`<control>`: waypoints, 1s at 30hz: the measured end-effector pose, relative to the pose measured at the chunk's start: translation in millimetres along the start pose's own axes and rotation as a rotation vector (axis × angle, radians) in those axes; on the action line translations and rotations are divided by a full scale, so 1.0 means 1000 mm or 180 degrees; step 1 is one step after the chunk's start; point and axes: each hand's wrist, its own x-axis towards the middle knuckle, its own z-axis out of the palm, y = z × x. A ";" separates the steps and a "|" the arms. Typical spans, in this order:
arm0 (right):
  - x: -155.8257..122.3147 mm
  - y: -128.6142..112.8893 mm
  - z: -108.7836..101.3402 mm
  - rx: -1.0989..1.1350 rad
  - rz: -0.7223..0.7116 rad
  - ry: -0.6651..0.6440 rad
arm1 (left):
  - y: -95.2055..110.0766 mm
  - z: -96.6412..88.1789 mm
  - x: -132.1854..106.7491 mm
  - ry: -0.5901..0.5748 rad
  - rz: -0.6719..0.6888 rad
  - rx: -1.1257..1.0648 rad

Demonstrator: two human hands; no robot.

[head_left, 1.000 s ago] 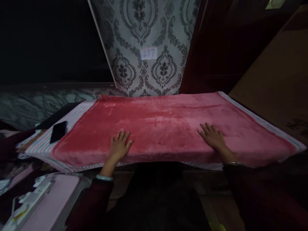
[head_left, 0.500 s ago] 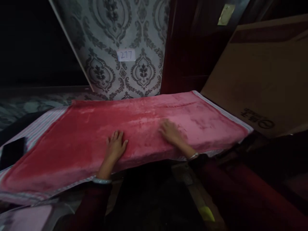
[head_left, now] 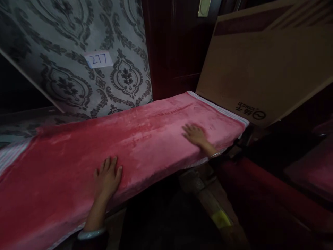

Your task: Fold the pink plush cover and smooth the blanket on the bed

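A pink blanket [head_left: 145, 139] is being smoothed flat across the counter, reaching its right end. The left hand [head_left: 108, 177] and right hand [head_left: 196, 135] are being pressed on it near the front edge, palms down, fingers spread, gripping nothing. Even outward strokes are probably called for next.

Plush pink-red blanket [head_left: 145, 139], spread flat over striped-edged surface, near edge overhanging.

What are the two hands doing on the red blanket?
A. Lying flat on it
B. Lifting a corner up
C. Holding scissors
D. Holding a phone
A: the left hand and the right hand both lie palm down, fingers spread, on the red blanket, holding nothing.
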 end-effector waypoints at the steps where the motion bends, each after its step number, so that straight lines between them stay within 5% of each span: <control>1: 0.000 0.033 -0.001 -0.0013 0.0347 0.0012 | 0.000 0.001 0.000 0.0022 0.0007 -0.0020; 4: -0.009 0.111 -0.001 0.0029 0.1141 0.0154 | 0.000 0.002 -0.001 0.0071 0.0006 -0.0064; 6: -0.017 0.140 0.000 0.0111 0.1387 0.0234 | 0.000 0.002 -0.001 0.0091 0.0015 -0.0084; 10: -0.016 0.132 -0.004 0.0222 0.1805 0.0228 | 0.001 0.000 -0.003 0.0040 0.0015 -0.0085; 13: 0.000 0.064 -0.013 0.0258 0.1727 0.0308 | 0.003 -0.002 -0.003 -0.0006 -0.0009 -0.0058; 19: 0.015 -0.152 -0.009 0.0495 -0.1266 0.0167 | 0.002 -0.005 -0.004 -0.0066 -0.0036 0.0018; 21: 0.015 -0.201 -0.001 0.0560 -0.2121 0.0170 | -0.001 -0.003 -0.004 -0.0030 0.0004 0.0021; 23: 0.021 -0.221 0.006 0.0634 -0.2507 0.0204 | -0.005 0.000 -0.003 0.0030 0.0053 0.0019; 26: 0.046 -0.194 0.005 0.0555 -0.2263 0.0329 | -0.012 0.010 -0.001 0.0149 0.0074 -0.0045; 30: 0.085 -0.080 -0.012 0.0267 -0.1053 0.0293 | -0.022 0.023 0.002 0.0338 0.0106 -0.0143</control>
